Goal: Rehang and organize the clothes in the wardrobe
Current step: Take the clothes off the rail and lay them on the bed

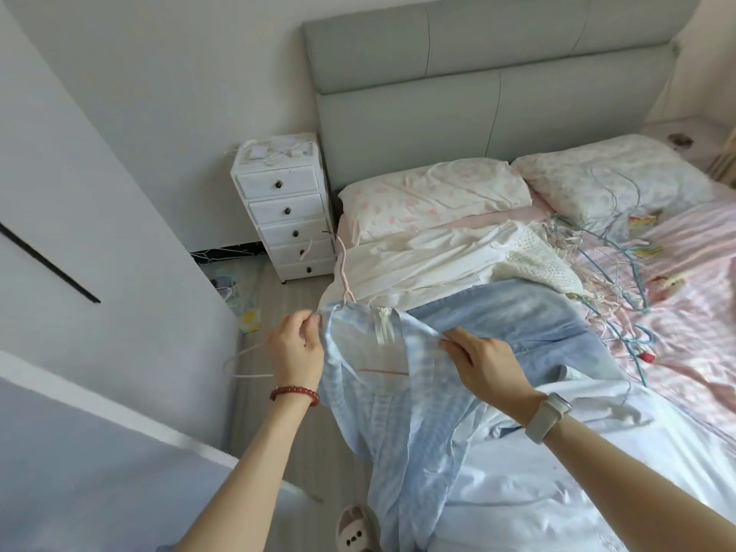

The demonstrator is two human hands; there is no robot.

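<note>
While both hands hold it up over the near left edge of the bed [597,492], the light-blue checked garment [398,400] sags in soft folds, so it looks thin, light and limp. The left hand [296,352] pinches one end of its top hem, beside the pink wire hanger [345,278] whose hook rises just above; the right hand [484,362] pinches the other end. Best held at those hem corners, I judge, since the middle would slump. A tangle of spare hangers [613,280] lies toward the bed's right side.
</note>
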